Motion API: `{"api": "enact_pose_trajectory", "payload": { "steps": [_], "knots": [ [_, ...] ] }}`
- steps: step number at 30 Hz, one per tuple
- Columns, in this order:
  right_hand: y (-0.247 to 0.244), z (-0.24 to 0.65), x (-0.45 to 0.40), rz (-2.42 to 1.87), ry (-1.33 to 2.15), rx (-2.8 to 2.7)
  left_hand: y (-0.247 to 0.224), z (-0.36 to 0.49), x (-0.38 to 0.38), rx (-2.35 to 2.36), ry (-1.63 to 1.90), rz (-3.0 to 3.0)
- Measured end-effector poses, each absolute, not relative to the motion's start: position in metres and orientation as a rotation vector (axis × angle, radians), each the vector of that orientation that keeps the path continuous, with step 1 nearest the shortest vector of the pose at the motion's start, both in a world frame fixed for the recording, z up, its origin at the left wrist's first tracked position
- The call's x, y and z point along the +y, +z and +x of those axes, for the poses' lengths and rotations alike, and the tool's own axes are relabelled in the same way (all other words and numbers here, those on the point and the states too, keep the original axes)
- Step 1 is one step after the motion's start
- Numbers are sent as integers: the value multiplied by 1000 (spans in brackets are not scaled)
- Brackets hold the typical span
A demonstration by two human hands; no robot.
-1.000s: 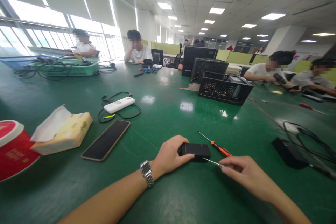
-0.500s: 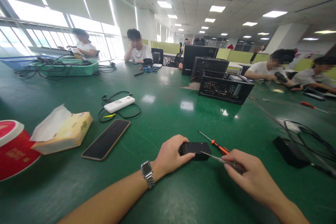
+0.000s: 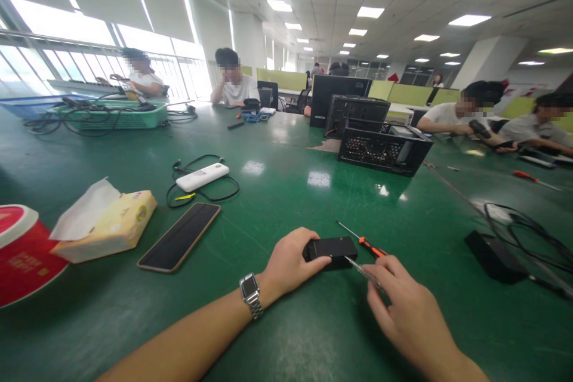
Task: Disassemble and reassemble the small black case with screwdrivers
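Note:
Near the front middle of the green table [image 3: 286,203], a small black box [image 3: 336,249] lies with its left end in the grip of my left hand [image 3: 293,259], thumb along the near side. My right hand [image 3: 400,304] pinches a thin metal tool [image 3: 364,271], whose tip meets the box's near right side. The tool's rear part is hidden by my fingers. Just behind my right hand lies an orange and black screwdriver [image 3: 364,243], its shaft pointing up and left.
A phone [image 3: 179,237], a tissue pack [image 3: 107,224], a red tub [image 3: 27,259] and a white power strip [image 3: 203,177] are on the left. Black computer cases [image 3: 382,149] stand farther back. At right lies a black adapter [image 3: 496,255] with cables. Several people sit around.
My right hand has moved left and turned, and the metal tool now slants more steeply at the box. The box looks slightly tilted compared with before. My left hand has barely moved.

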State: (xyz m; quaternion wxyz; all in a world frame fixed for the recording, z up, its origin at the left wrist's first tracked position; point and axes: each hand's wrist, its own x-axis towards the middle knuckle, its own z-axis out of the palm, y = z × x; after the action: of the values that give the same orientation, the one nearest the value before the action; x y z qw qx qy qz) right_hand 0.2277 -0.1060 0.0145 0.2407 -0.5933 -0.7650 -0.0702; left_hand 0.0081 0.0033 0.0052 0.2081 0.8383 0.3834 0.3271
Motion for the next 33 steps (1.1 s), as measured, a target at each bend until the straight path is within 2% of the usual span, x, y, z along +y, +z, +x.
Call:
{"api": "enact_pose_trajectory", "payload": {
  "steps": [6, 15, 24, 33],
  "knots": [
    [5, 198, -109, -1316, -262, -2278, 7, 10, 1, 1105, 903, 2328],
    [25, 198, -110, -1369, -10, -2223, 5, 9, 1, 1092, 890, 2321],
    [20, 206, -97, -1360, 528, -2475, 5, 7, 3, 1068, 957, 2363],
    [24, 207, -101, -1241, 694, -2402, 4, 6, 5, 1066, 946, 2364]
  ]
}}
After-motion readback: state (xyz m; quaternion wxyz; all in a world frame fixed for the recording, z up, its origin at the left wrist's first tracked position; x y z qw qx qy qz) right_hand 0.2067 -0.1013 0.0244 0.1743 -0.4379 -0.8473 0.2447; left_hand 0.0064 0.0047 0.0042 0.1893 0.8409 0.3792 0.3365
